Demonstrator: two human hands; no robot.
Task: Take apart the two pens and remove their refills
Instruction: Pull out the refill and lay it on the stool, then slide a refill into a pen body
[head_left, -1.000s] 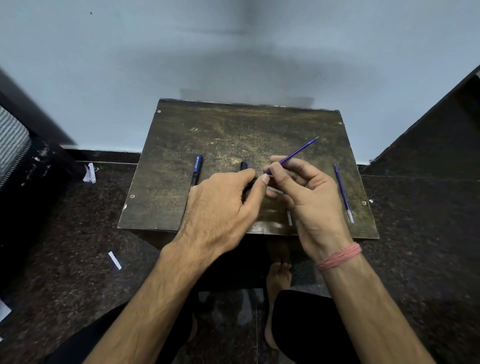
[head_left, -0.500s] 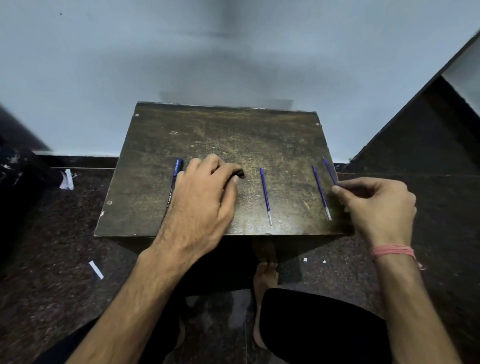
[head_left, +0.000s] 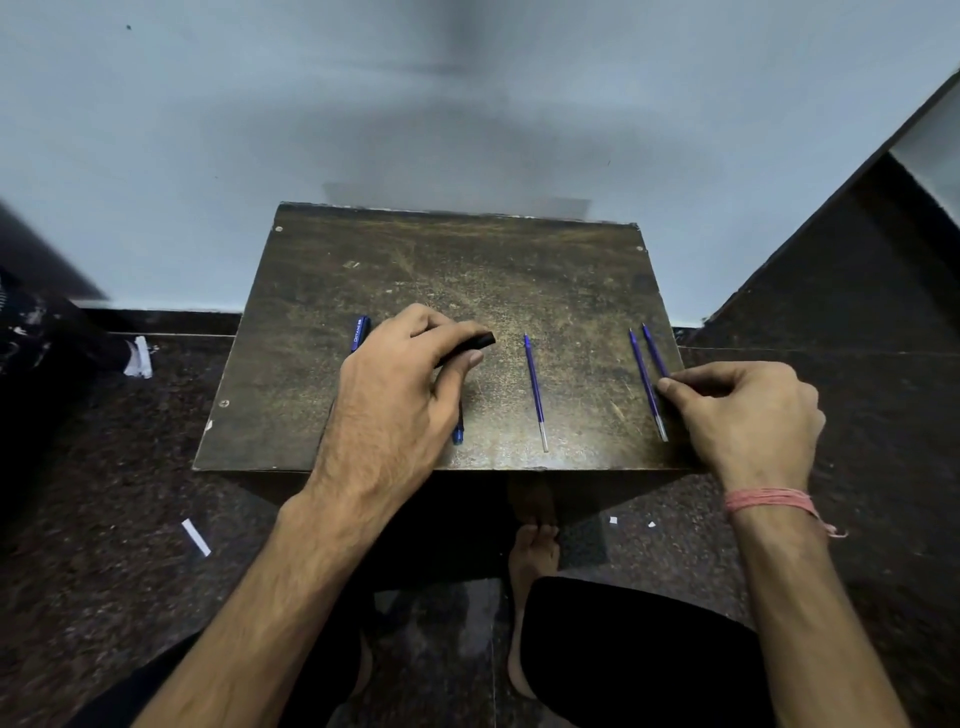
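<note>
My left hand (head_left: 405, 384) is curled over a dark pen barrel (head_left: 480, 343) lying on the small brown table (head_left: 467, 265); a blue end (head_left: 458, 432) pokes out below the palm. A second blue pen (head_left: 359, 332) lies just left of that hand, mostly hidden. One thin blue refill (head_left: 535, 392) lies alone at mid-table. Two more refills rest side by side at the right edge: one (head_left: 647, 387) lies free, and the other refill (head_left: 653, 351) is pinched by my right hand (head_left: 743, 410) at its near end.
The table stands against a pale wall on a dark speckled floor. White paper scraps (head_left: 196, 537) lie on the floor at left, and a white crumpled bit (head_left: 139, 357) lies by the wall. My bare foot (head_left: 532, 566) shows under the table's front edge.
My right hand has carried the refill from mid-table to the right edge and laid it beside another refill. My left hand lowered the pen barrel onto the table.
</note>
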